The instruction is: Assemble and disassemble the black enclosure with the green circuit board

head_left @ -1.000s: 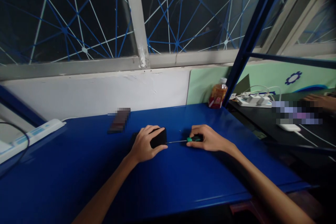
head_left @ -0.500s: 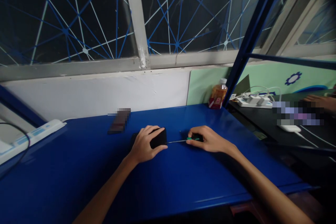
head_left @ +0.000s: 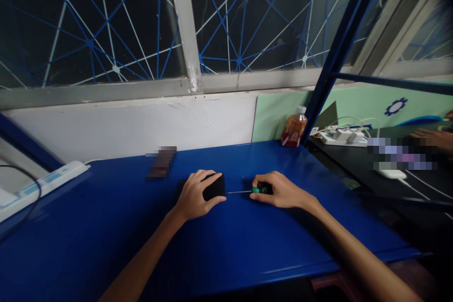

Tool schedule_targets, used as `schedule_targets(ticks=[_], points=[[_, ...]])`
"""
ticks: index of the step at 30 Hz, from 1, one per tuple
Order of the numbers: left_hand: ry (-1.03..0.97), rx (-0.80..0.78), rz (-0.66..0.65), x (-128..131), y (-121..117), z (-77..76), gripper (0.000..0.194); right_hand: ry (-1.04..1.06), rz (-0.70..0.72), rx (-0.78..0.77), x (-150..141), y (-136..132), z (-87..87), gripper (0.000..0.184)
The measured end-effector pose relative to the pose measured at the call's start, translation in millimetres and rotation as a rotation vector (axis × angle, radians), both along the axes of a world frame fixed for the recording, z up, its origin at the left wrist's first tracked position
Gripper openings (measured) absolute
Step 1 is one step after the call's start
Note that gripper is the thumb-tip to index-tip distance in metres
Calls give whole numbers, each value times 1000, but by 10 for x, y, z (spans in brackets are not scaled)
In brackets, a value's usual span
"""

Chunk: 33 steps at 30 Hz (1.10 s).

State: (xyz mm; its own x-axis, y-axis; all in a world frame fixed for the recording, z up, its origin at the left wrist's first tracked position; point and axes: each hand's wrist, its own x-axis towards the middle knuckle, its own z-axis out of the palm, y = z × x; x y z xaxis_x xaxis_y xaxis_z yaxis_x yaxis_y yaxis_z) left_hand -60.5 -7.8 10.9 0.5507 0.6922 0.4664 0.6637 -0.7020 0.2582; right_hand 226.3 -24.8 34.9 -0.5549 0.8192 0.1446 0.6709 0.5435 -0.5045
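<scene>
Working the green-and-black screwdriver (head_left: 256,190) at the right edge of the black box (head_left: 214,188) seems your current step, the next move calling for steady alignment, as it points left, long axis side-to-side, over the blue table (head_left: 226,245), your right hand (head_left: 280,189) pinching it, your left hand (head_left: 196,195) clasping the box.

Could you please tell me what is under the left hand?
Under the left hand is a dark, box-like object on the blue table. Its right end shows, facing the screwdriver. The hand covers its middle, and its underside cannot be seen.
</scene>
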Motion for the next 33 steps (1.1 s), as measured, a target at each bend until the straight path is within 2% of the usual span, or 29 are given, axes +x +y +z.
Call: schedule_targets(ticks=[5, 9, 16, 22, 29, 33], points=[[3, -10, 9, -6, 6, -3, 57, 1, 27, 31, 20, 12, 3, 33], [10, -14, 7, -6, 2, -7, 56, -22, -15, 46, 14, 27, -24, 31], [23, -20, 18, -3, 0, -5, 58, -10, -23, -19, -31, 6, -47, 29], [7, -11, 16, -11, 0, 6, 56, -22, -12, 77, 1, 9, -23, 37], [7, 4, 14, -17, 10, -2, 56, -39, -41, 112, 4, 27, -62, 29], [3, 5, 14, -20, 11, -8, 57, -71, -65, 62, -8, 16, -74, 28]])
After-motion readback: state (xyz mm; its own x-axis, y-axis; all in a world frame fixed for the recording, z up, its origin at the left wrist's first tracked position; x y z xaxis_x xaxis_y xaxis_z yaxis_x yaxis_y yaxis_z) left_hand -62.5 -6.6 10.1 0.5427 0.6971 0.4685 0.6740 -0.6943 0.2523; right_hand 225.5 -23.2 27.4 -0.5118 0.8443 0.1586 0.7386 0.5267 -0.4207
